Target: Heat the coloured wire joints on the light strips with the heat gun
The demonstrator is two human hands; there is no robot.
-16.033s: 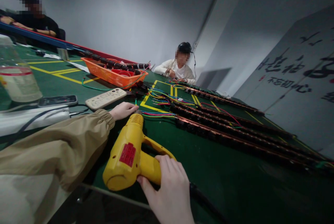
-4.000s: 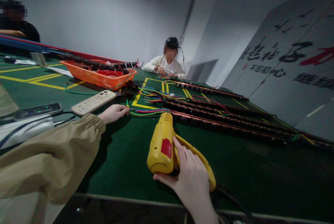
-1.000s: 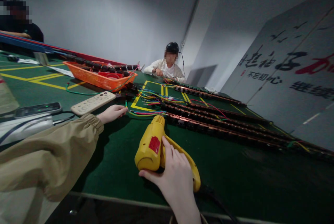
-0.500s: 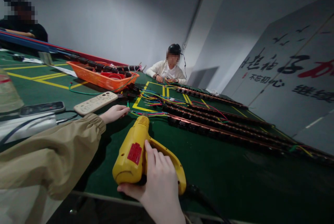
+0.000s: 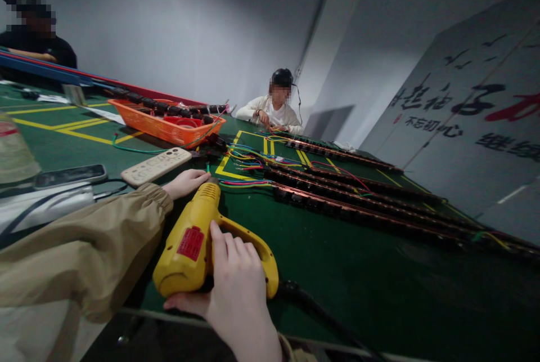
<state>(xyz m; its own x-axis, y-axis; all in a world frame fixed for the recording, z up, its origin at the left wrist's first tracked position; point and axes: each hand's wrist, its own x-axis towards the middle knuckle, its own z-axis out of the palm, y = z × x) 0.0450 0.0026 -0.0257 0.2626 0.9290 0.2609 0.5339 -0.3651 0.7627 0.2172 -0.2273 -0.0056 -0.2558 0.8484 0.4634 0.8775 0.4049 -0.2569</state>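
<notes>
Wall panel (image 5: 459,165) to my right, Chinese brushwork—black 起袖子 (image 5: 476,98) legible, blurry stroke before it, red character (image 5: 512,107) after it cut off. Smaller black line below: 不忘初心 (image 5: 434,125), then 继续 (image 5: 508,145), also cut off. Red seal (image 5: 397,119) too small. Red label (image 5: 190,243) on yellow heat gun (image 5: 198,210)—print unreadable.

Yellow heat gun (image 5: 185,246) now farther left along the wires (image 5: 248,183).
Right grip (image 5: 238,286) has its nozzle (image 5: 214,181) just beside left grip (image 5: 184,183); four seconds ago, nozzle near the copper-coloured bars (image 5: 337,210).
</notes>
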